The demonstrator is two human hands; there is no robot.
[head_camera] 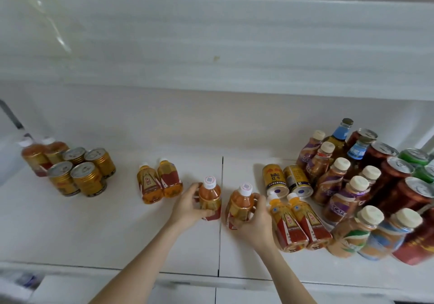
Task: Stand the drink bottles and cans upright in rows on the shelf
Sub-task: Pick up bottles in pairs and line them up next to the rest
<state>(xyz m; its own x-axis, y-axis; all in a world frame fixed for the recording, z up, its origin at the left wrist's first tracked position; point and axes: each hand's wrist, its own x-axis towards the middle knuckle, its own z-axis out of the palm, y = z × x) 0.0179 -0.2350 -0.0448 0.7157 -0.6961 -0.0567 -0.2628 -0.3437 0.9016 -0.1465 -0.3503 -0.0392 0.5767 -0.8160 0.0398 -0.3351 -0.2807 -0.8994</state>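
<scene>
My left hand (189,206) grips a small amber drink bottle (210,195) with a white cap, upright on the white shelf (117,228). My right hand (254,214) grips a second amber bottle (242,204) just to its right, tilted slightly. Two like bottles (159,180) lie on their sides to the left of my hands. Two more (297,221) lie on their sides right of my right hand. Two gold cans (285,179) lie behind them.
At the far left stand several gold cans (81,173) and two amber bottles (43,154), all upright. The right end is crowded with coffee bottles (340,186), dark red cans (399,177), green cans (415,160) and blue-labelled glass bottles (341,137). An upper shelf edge (211,68) hangs overhead.
</scene>
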